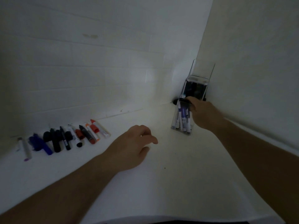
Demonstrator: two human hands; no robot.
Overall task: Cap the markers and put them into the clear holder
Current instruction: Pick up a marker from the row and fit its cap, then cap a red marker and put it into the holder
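Head view: right of centre, the right hand [202, 113] reaches over the clear holder [182, 125], its grip pinching a dark marker [183, 101] at the rim; several capped blue-and-white markers [183, 118] already stand inside. At centre the left hand [134, 143] hovers above the white table [169, 183], fingers loosely curled, holding nothing. At lower left a row of loose markers and caps [64, 138] lies waiting. To finish well, tip the marker upright, clear the rim, then release gently.

left hand [135, 143]: loosely curled, forearm extended | right hand [204, 114]: reaching forward, grip unclear
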